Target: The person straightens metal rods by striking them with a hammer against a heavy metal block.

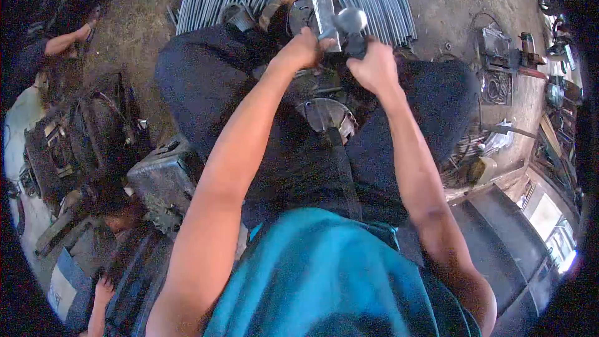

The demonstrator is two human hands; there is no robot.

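Note:
My right hand (376,65) is closed around the dark body of an angle grinder (351,20), whose rounded silver head points away from me. My left hand (304,50) is closed just left of that head, where a short bluish piece like a side handle sticks out. Its fingers are partly hidden. A long flat metal bar (321,0) extends forward beneath the tool, its near end between my hands. Under the bar are dark supports, only partly visible. A brown block-like piece (279,6) lies left of the bar.
Many metal rods (374,0) lie on the ground ahead. A scuffed metal box (163,178) and dark machinery (93,131) stand left. On the right are a crate of coiled parts (496,87) and loose tools. Another person's arm (65,42) shows far left; another hand (103,290), lower left.

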